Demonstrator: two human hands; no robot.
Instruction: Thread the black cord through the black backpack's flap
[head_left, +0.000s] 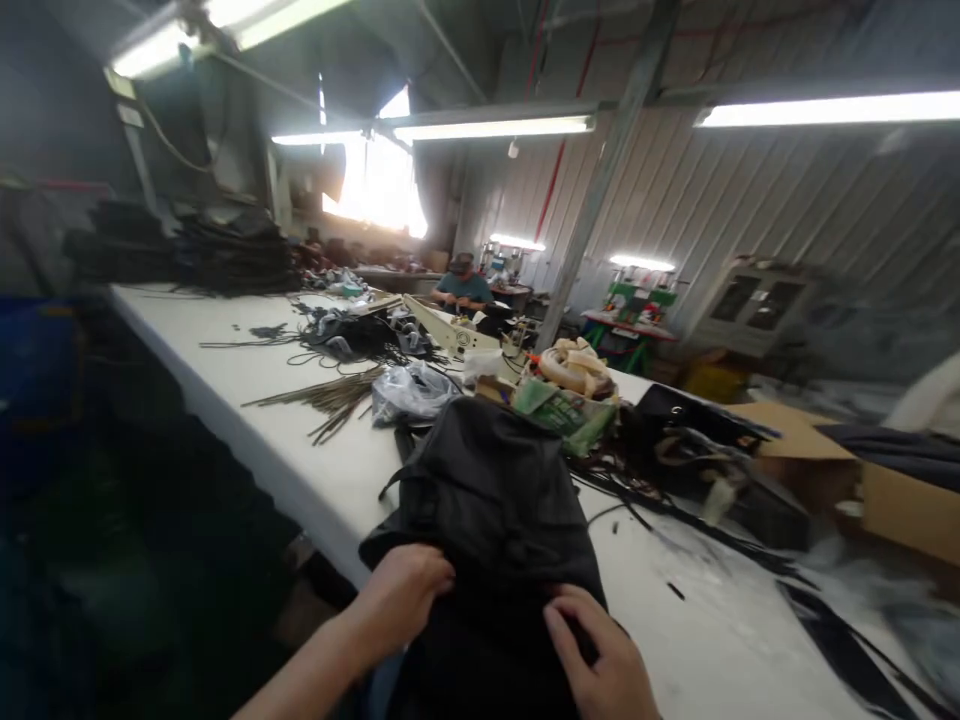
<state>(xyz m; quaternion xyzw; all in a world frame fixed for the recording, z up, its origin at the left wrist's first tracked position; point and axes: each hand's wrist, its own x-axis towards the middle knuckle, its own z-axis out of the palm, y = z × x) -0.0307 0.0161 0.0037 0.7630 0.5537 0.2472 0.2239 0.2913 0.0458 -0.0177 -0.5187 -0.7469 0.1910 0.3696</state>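
A black fabric bag (491, 500) lies on the near edge of a long white table (247, 400), hanging partly over it. My left hand (401, 592) is closed on the bag's fabric at its near left side, fingers curled into the material. My right hand (600, 655) rests on the bag's near right part, fingers bent and pressing into the fabric. Both hands are at the bottom of the head view.
Beyond the bag lie a clear plastic bag (412, 390), thin sticks (330, 395), black straps (360, 335), a box of rolled tape (574, 385) and a cardboard box (832, 470). Dark stacks (225, 255) stand far left. A person (461, 285) sits at the far end.
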